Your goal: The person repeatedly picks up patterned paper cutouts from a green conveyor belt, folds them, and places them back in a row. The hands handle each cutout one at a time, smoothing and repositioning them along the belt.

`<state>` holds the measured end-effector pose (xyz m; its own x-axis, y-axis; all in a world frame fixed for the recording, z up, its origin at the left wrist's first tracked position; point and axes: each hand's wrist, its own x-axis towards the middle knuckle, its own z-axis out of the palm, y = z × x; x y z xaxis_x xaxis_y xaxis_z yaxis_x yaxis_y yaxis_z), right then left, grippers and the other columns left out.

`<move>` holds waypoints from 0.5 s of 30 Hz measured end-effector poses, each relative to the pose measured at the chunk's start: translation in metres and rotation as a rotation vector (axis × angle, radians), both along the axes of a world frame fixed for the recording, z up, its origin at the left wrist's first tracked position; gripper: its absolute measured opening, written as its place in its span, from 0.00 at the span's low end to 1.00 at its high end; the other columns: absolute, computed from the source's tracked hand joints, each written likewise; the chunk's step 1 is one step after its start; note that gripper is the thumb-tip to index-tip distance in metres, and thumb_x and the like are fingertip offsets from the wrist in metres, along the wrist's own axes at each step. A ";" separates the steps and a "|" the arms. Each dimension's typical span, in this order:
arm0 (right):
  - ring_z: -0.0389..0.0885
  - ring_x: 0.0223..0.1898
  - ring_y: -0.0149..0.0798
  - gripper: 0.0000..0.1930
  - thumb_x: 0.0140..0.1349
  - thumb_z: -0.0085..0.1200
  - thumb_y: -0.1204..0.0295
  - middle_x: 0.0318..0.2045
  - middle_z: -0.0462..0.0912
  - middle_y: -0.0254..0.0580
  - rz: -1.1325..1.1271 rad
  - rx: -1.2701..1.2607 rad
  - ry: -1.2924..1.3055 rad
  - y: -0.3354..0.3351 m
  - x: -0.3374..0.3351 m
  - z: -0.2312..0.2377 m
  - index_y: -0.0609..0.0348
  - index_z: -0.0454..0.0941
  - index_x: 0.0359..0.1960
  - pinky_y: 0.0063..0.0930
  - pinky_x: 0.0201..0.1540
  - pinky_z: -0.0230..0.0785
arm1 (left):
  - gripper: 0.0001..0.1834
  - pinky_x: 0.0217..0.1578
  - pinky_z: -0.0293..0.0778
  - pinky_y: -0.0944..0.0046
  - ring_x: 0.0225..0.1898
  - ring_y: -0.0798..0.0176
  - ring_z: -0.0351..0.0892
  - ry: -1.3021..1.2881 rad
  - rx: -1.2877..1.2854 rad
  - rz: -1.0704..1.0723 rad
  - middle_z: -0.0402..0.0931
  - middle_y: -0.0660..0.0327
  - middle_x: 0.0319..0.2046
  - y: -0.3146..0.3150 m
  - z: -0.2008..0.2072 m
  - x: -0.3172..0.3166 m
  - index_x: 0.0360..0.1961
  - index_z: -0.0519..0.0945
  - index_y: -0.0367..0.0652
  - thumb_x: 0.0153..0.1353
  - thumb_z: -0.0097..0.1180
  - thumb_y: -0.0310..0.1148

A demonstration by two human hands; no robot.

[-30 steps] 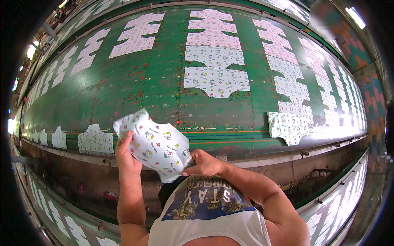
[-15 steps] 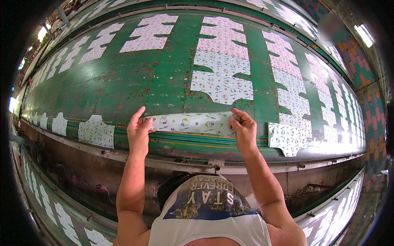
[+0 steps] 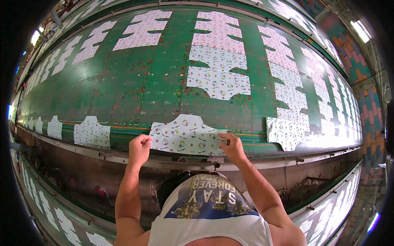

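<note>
A printed white fabric piece [image 3: 184,135], cut with a raised middle and curved shoulders, is held by its two side edges over the near edge of the green table [image 3: 135,92]. My left hand [image 3: 140,148] pinches its left edge between thumb and fingers. On the other side, my right hand [image 3: 233,147] grips the right edge, fingers closed. The fabric is spread nearly flat, its lower edge by the table's front rail. Whether its underside touches the tabletop all along I cannot tell.
Beyond the held piece lies a column of pink and white printed pieces [image 3: 218,78]. More columns [image 3: 287,86] stretch right and others [image 3: 141,30] left. A similar single piece [image 3: 92,132] lies along the near edge at left. Metal rail with bolts [image 3: 216,165] borders the table.
Both hands have come down and toward me, bringing the fabric to the near edge. The piece, folded over into a narrow strip before, now shows its full cut outline.
</note>
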<state>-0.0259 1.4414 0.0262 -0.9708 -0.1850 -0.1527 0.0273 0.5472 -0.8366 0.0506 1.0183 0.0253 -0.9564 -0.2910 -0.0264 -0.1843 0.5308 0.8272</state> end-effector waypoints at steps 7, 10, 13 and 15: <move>0.88 0.42 0.45 0.21 0.60 0.71 0.77 0.46 0.88 0.52 -0.013 0.042 -0.051 0.000 0.011 0.011 0.63 0.90 0.57 0.37 0.48 0.80 | 0.05 0.38 0.83 0.59 0.33 0.58 0.90 -0.031 -0.087 -0.036 0.90 0.53 0.34 0.004 0.006 0.015 0.42 0.89 0.36 0.67 0.67 0.22; 0.85 0.38 0.44 0.19 0.60 0.72 0.77 0.43 0.86 0.50 -0.001 0.082 -0.022 0.001 0.018 0.012 0.62 0.91 0.55 0.37 0.45 0.79 | 0.05 0.37 0.83 0.58 0.33 0.57 0.90 -0.031 -0.102 -0.044 0.89 0.53 0.34 0.004 0.006 0.019 0.42 0.89 0.36 0.66 0.66 0.22; 0.84 0.36 0.44 0.19 0.60 0.73 0.78 0.42 0.84 0.49 0.007 0.067 0.043 0.001 0.022 0.009 0.61 0.91 0.54 0.37 0.44 0.79 | 0.05 0.37 0.83 0.58 0.32 0.57 0.89 -0.047 -0.099 -0.038 0.89 0.53 0.34 0.004 0.005 0.023 0.41 0.89 0.36 0.66 0.66 0.21; 0.84 0.37 0.45 0.19 0.60 0.72 0.79 0.43 0.84 0.49 0.008 0.070 0.058 0.001 0.024 0.008 0.61 0.91 0.54 0.37 0.43 0.79 | 0.05 0.37 0.83 0.58 0.32 0.57 0.89 -0.055 -0.105 -0.041 0.89 0.53 0.34 0.004 0.005 0.025 0.41 0.89 0.36 0.65 0.66 0.21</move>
